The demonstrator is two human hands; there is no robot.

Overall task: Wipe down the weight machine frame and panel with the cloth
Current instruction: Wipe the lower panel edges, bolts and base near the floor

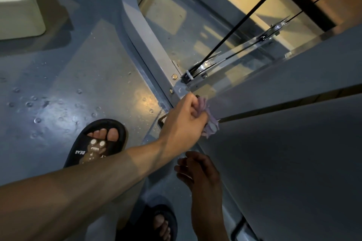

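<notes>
The cloth (210,121) is held in the left hand (184,123) against the lower edge of the panel (284,154), just below the frame (150,45). The right hand (197,170) is seen nearer, beside the panel. Two sandals (98,143) are set on the floor (58,84), left of the frame. A bin (17,2) is placed far left.

1. The room is dim overall, bluish-grey across the floor (58,84).
2. Warm yellow light falls at the upper right and shows through the clear panel (195,31).
3. A soft glare patch shines on the floor near the sandal (94,143).
4. The right hand (197,170) sits in deep shadow; the left hand (182,123) is better lit.
5. Straight edges bow toward the corners, and the cloth (210,123) looks slightly soft.
</notes>
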